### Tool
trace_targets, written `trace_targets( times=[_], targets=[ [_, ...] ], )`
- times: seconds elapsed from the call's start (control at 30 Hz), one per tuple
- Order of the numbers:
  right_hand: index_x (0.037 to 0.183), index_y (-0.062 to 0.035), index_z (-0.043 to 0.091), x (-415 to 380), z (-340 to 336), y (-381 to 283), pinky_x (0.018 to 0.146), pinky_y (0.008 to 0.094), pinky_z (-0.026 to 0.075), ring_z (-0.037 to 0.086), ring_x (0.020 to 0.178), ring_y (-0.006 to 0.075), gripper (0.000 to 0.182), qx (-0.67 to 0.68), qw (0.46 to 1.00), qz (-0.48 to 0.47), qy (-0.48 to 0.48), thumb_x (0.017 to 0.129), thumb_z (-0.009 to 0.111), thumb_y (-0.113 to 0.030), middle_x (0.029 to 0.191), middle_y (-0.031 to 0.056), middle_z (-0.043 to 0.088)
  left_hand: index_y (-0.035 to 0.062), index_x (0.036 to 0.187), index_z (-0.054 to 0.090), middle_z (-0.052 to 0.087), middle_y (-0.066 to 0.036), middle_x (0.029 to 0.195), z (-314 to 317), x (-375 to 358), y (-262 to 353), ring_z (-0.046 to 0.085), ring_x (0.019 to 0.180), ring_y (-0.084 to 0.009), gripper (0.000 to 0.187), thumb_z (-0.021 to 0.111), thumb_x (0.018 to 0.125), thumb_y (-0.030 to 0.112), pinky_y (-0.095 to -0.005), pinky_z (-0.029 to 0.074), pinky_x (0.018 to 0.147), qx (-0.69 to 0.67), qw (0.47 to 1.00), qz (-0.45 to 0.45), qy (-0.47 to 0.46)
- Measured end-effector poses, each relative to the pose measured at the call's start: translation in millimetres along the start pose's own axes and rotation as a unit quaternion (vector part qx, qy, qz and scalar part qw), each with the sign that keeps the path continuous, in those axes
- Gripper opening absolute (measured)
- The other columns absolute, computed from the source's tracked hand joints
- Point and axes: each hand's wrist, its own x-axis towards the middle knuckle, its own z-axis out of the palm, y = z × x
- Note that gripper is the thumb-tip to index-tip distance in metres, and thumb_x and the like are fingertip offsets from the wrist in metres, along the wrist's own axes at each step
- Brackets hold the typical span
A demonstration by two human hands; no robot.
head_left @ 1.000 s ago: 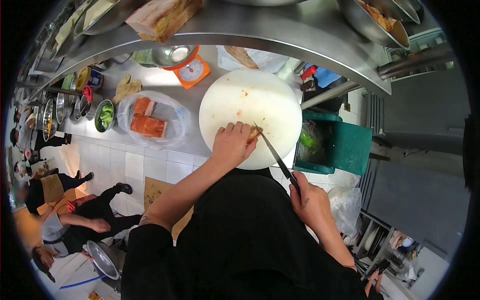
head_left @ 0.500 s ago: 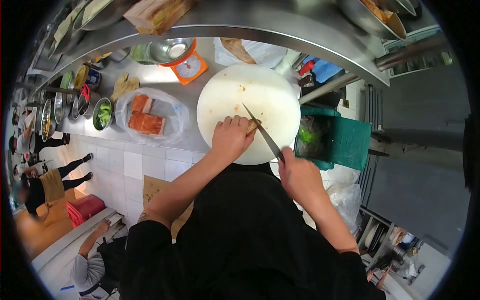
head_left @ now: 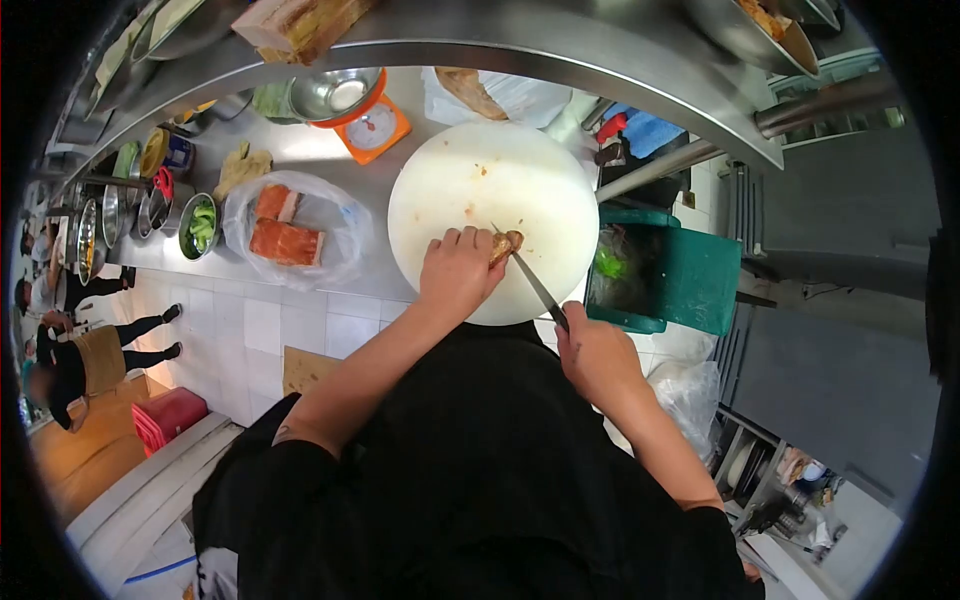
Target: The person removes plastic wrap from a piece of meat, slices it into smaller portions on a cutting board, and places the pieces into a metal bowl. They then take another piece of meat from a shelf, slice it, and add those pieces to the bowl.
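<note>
No text, label or number is legible anywhere.

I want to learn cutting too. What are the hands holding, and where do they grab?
The right hand grips the knife by its handle. The left hand presses on the small brown piece of food from above, on the cutting board.

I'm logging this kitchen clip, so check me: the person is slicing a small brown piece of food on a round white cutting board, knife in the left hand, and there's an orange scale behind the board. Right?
Not quite. The head view shows the knife in the right hand, while the left hand steadies the small brown piece of food. The round white cutting board and the orange scale behind it are as you said.
</note>
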Motion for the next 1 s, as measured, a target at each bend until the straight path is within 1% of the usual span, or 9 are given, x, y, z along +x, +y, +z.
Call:
trace_targets(
  times=[0.2,0.4,0.5,0.6,0.67,0.77,0.83,0.9,1.0],
  targets=[
    [0.117,-0.0001,0.056,76,40,7,0.076,0.0620,0.058,0.074,0.081,0.0517,0.025,0.029,0.999,-0.006,0.028,0.108,0.060,-0.023,0.083,0.0298,0.075,0.0063,0.100,0.066,0.071,-0.011,0.093,-6,5,-9,0.070,0.089,-0.0340,0.037,0.086,0.086,0.033,-0.0502,0.056,0.075,-0.008,1.000,0.000,0.005],
    [0.120,-0.0019,0.061,39,5,45,0.078,0.0609,0.055,0.072,0.088,0.0520,0.028,0.185,0.978,-0.043,0.085,0.109,0.063,-0.028,0.089,0.0299,0.074,0.0024,0.118,0.075,0.078,-0.018,0.106,-16,70,-109,0.074,0.095,-0.0402,0.042,0.085,0.094,0.035,-0.0493,0.059,0.087,-0.303,0.914,-0.111,-0.245],
    [0.122,-0.0020,0.062,24,11,68,0.078,0.0611,0.055,0.072,0.088,0.0537,0.028,0.235,0.959,0.029,0.154,0.109,0.064,-0.027,0.090,0.0297,0.074,0.0028,0.118,0.076,0.075,-0.017,0.114,-14,85,-95,0.072,0.105,-0.0390,0.036,0.083,0.094,0.028,-0.0490,0.057,0.095,-0.023,0.995,0.067,-0.074],
    [0.122,-0.0019,0.061,29,39,86,0.078,0.0624,0.055,0.071,0.087,0.0550,0.027,0.223,0.958,0.086,0.157,0.109,0.064,-0.025,0.090,0.0290,0.075,0.0056,0.119,0.076,0.071,-0.016,0.115,4,93,-31,0.070,0.111,-0.0395,0.037,0.082,0.093,0.030,-0.0498,0.056,0.097,-0.178,0.981,0.035,-0.074],
    [0.120,-0.0013,0.061,33,51,86,0.078,0.0639,0.055,0.071,0.086,0.0554,0.026,0.172,0.965,0.076,0.180,0.109,0.064,-0.025,0.090,0.0295,0.075,0.0042,0.128,0.070,0.072,-0.019,0.116,17,94,10,0.071,0.112,-0.0420,0.043,0.082,0.093,0.025,-0.0524,0.058,0.094,-0.087,0.969,0.012,-0.232],
    [0.118,-0.0014,0.060,31,53,79,0.078,0.0654,0.055,0.071,0.087,0.0560,0.025,0.151,0.968,0.078,0.186,0.108,0.064,-0.025,0.089,0.0312,0.074,0.0017,0.134,0.067,0.072,-0.022,0.121,66,87,8,0.072,0.106,-0.0434,0.043,0.078,0.094,0.016,-0.0516,0.059,0.092,0.013,0.986,0.047,-0.159],
    [0.117,-0.0018,0.059,31,58,83,0.077,0.0659,0.055,0.071,0.085,0.0568,0.025,0.151,0.967,0.079,0.190,0.108,0.064,-0.025,0.089,0.0313,0.074,-0.0014,0.129,0.066,0.075,-0.016,0.112,53,89,-4,0.076,0.106,-0.0286,0.036,0.076,0.095,0.005,-0.0441,0.061,0.084,-0.228,0.968,0.035,-0.097],
    [0.116,-0.0016,0.058,27,62,86,0.076,0.0660,0.055,0.071,0.084,0.0569,0.025,0.158,0.963,0.079,0.204,0.108,0.064,-0.025,0.088,0.0312,0.074,-0.0038,0.147,0.061,0.071,-0.013,0.139,21,77,-5,0.074,0.113,-0.0194,0.047,0.071,0.101,-0.001,-0.0350,0.059,0.086,-0.516,0.821,-0.083,-0.229],
    [0.113,-0.0017,0.057,32,64,89,0.074,0.0663,0.055,0.071,0.082,0.0568,0.025,0.162,0.958,0.065,0.229,0.108,0.065,-0.024,0.086,0.0307,0.074,0.0020,0.153,0.062,0.068,-0.010,0.147,-106,60,31,0.070,0.120,-0.0156,0.055,0.074,0.099,-0.003,-0.0327,0.060,0.098,-0.514,0.839,-0.006,-0.178]
  ],
)
